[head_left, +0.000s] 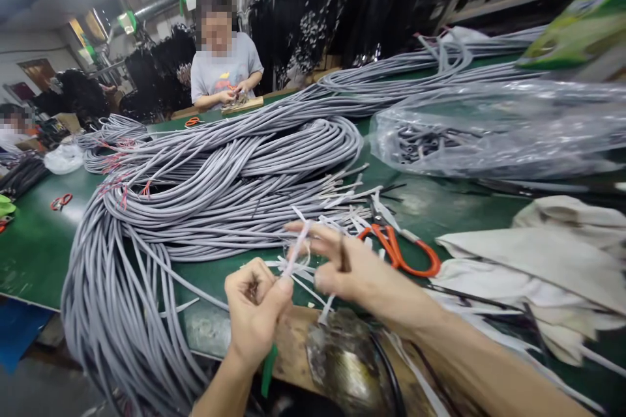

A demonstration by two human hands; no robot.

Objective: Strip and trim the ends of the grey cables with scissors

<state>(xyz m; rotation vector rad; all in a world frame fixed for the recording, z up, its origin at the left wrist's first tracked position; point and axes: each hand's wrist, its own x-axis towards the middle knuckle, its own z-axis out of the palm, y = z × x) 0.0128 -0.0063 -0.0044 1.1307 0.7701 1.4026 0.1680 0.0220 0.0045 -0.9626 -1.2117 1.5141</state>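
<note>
My left hand is closed, with thumb and fingers pinching a thin whitish strip that stands up above the thumb. My right hand is just to the right, its fingers stretched and apart. Its fingertips reach behind or against the strip's upper part; I cannot tell if they touch it. Beneath both hands lie loose white strips and the stripped ends of a big bundle of grey cables. Orange-handled scissors lie right behind my right hand. A worn metal piece sits on a wooden board below.
A clear plastic bag of dark parts and some pale cloth gloves lie on the right of the green table. Small red-handled snips are at the left. Across the table a person works with both hands.
</note>
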